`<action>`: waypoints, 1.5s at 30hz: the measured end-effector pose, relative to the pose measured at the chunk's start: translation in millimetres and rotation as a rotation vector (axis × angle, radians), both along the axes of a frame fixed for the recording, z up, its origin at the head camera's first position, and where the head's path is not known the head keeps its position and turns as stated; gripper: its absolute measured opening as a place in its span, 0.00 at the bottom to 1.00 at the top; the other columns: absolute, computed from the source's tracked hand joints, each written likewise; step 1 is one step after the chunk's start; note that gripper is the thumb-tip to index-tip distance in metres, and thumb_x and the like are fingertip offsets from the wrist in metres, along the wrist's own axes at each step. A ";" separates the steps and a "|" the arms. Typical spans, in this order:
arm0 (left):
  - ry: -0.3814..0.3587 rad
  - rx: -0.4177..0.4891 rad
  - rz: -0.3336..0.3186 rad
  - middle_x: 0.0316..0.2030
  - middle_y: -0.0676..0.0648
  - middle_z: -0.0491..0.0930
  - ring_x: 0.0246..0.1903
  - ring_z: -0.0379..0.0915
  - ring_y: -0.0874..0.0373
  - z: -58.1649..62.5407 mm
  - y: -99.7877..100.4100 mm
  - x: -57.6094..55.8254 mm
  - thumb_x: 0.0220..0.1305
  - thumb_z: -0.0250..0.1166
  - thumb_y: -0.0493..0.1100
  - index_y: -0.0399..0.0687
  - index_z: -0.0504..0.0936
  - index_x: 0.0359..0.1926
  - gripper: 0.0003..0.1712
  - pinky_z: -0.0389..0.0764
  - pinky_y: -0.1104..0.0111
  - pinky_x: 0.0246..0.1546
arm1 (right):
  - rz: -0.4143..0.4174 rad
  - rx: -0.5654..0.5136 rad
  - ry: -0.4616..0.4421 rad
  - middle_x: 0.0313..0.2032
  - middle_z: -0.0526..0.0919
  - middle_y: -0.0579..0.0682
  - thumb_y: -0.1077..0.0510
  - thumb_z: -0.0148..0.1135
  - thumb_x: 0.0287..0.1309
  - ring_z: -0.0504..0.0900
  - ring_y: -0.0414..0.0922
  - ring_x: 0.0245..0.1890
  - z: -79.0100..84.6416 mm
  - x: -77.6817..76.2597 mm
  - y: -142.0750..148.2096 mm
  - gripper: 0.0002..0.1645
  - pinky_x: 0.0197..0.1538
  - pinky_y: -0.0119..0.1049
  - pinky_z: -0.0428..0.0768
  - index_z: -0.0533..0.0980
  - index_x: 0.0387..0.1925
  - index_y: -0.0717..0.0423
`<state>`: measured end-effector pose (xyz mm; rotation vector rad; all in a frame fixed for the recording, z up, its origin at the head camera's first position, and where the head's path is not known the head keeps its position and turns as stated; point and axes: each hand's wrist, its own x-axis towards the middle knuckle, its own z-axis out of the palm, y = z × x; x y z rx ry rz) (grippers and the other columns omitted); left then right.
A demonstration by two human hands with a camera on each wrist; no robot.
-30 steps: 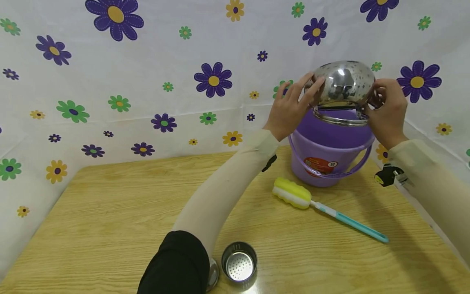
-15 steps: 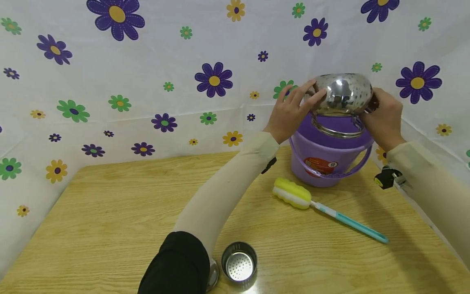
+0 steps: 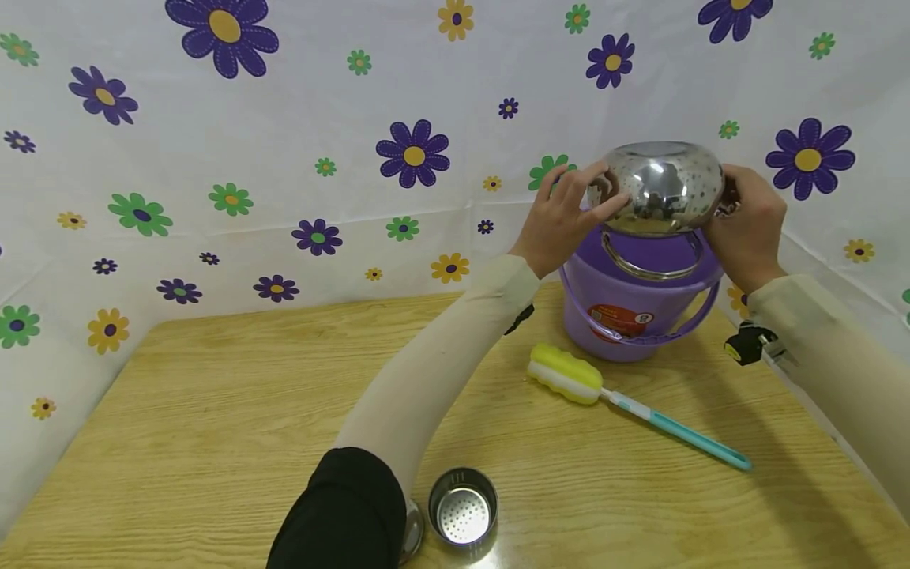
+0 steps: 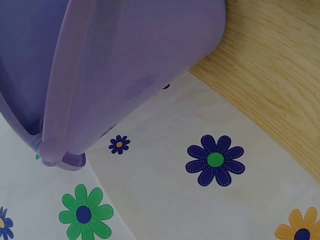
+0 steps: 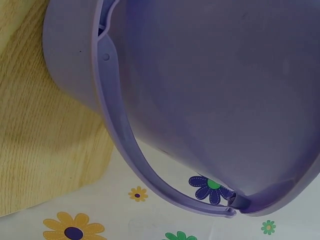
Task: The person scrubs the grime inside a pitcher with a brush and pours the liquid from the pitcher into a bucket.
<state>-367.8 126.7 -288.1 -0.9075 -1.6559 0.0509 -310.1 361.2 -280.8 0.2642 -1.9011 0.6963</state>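
Observation:
A shiny stainless steel teapot [image 3: 664, 186], marked with dark spots or droplets, is held bottom up over the purple bucket [image 3: 640, 296] in the head view. Its curved metal handle [image 3: 650, 271] hangs below it, in front of the bucket's opening. My left hand [image 3: 562, 209] holds the pot's left side, with fingers and thumb spread along it. On the other side my right hand [image 3: 750, 225] grips the pot, its fingertips mostly hidden behind the steel. Both wrist views show the bucket, with neither hand nor pot in them.
A sponge brush with a yellow and white head [image 3: 565, 374] and teal handle lies before the bucket. Nearer stands a perforated metal infuser cup [image 3: 464, 510], beside a round metal piece [image 3: 413, 533] partly hidden by my left arm. A flowered cloth [image 3: 284, 158] hangs behind the table [image 3: 249, 419].
The teapot has come down a little and tipped further over, so its base now faces up and its handle hangs lower. My right hand has shifted its grip and dropped slightly.

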 end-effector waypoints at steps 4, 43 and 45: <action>0.055 0.031 -0.065 0.57 0.46 0.64 0.47 0.70 0.57 0.7 -0.7 -0.3 0.69 0.42 0.31 0.69 0.66 0.53 0.25 0.65 0.61 0.64 | -0.006 -0.006 0.014 0.38 0.81 0.66 0.66 0.60 0.51 0.65 0.15 0.35 0.8 -0.4 -1.5 0.15 0.42 0.12 0.65 0.77 0.41 0.70; -0.978 0.001 -0.022 0.62 0.51 0.71 0.58 0.70 0.58 9.3 -10.8 -1.7 0.46 0.68 0.67 0.53 0.50 0.72 0.58 0.65 0.61 0.62 | 0.049 0.362 -0.692 0.40 0.81 0.67 0.60 0.67 0.49 0.79 0.61 0.37 25.7 3.9 19.6 0.21 0.37 0.51 0.79 0.78 0.46 0.67; -1.089 0.021 -0.062 0.61 0.52 0.72 0.56 0.71 0.60 7.6 -12.0 -4.9 0.47 0.68 0.67 0.53 0.50 0.72 0.57 0.69 0.63 0.59 | 0.065 0.383 -0.733 0.40 0.82 0.67 0.58 0.67 0.50 0.81 0.62 0.37 27.7 4.8 21.4 0.21 0.38 0.53 0.80 0.79 0.45 0.66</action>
